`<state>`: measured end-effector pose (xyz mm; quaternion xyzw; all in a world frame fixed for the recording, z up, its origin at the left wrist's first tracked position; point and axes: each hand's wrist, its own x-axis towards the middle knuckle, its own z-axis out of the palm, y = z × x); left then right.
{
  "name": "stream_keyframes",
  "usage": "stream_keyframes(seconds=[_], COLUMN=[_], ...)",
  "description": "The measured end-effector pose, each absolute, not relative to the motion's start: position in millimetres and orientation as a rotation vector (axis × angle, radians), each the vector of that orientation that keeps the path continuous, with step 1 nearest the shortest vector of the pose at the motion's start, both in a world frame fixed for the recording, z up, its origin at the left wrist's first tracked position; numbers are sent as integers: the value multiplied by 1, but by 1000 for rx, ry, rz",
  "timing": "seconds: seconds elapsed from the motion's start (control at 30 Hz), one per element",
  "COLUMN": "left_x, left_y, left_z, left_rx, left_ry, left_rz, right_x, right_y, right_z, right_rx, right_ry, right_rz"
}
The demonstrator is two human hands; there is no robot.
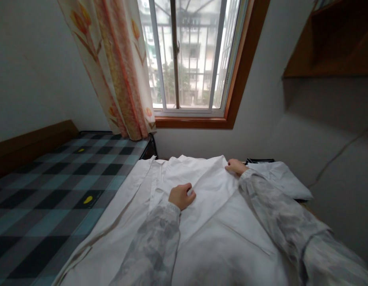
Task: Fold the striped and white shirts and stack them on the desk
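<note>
A large white garment (208, 222) with a placket-like strip is spread in front of me, creased and with folds running across it. Near its middle, my left hand (182, 196) rests on the fabric, fingers loosely curved and the thumb side apart from them. Farther out, at the upper right edge, my right hand (237, 166) pinches the cloth between thumb and fingers. A ridge in the fabric slants between the two hands. Grey patterned sleeves cover both forearms. The surface under the garment is mostly hidden.
A bed with a checked dark and teal cover (82, 186) lies to the left. Folded white cloth (279, 180) sits beyond my right forearm. Behind are a floral curtain (121, 79) and a barred window (190, 59). A wooden shelf (330, 59) hangs upper right, above a cord (336, 157).
</note>
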<state>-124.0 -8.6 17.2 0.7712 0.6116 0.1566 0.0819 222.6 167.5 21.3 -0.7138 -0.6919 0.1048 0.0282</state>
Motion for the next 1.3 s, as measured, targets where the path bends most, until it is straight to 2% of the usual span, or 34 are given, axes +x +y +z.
stream_keyframes(seconds=[0.23,0.5,0.63,0.77,0.87,0.97,1.17,1.3], left_x=[-123,-126,-126,-126,-130,-140,-179,-208], left_y=[-9,-7,-6,-8,-10,-14,-29,-29], left_z=[21,18,19,22,26,34,50,57], left_rx=[2255,2189,2173,2203,2260,2268,2137,1993], left_ry=[1850,1931,1965,1949,1897,1901,2220,2429], left_rz=[501,495,504,462,339,262,141,277], right_x=[220,195,180,177,186,192,195,224], right_y=[162,115,71,22,7,9,1,-14], right_z=[27,26,22,-3,-23,-29,-13,2], right_rx=[-2200,-2141,-1814,-1385,-1539,-1797,-1964,-2011], right_ry=[-1998,-1964,-2131,-2483,-2475,-2323,-2181,-2044], right_rz=[226,-56,-199,-30,106,93,-77,-222])
